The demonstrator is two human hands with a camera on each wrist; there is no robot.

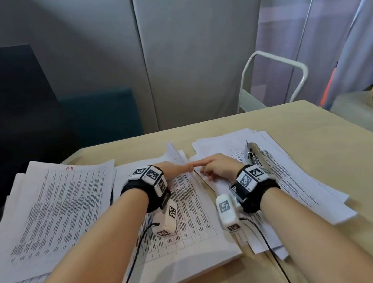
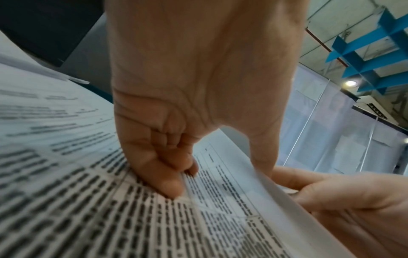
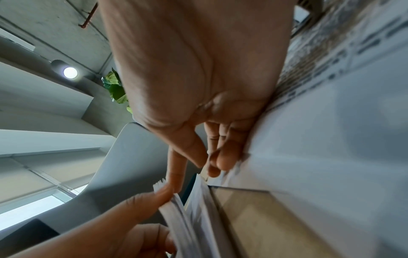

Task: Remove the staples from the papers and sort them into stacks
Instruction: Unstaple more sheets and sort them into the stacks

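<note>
Head view: left hand (image 1: 175,167) and right hand (image 1: 218,166) pinch middle stack (image 1: 192,213) edge.

— Where does everything lie on the surface (image 1: 302,137)?

— Three lots of paper run side by side in front of me. The left stack (image 1: 52,211) reaches over the surface's left edge. The middle stack (image 1: 190,233) lies just beside it, under my left forearm. The right stack (image 1: 295,173) lies past a narrow gap, under my right wrist.

— And the hands?

— My left hand (image 1: 175,168) rests on the far right corner of the middle stack. My right hand (image 1: 218,166) is just beside it on the right stack's left edge; our fingertips meet between the two.

— Anything else?

— A stapler (image 1: 256,157) lies on the right stack, just right of my right hand. A metal frame (image 1: 275,76) stands behind the surface's far edge.
</note>
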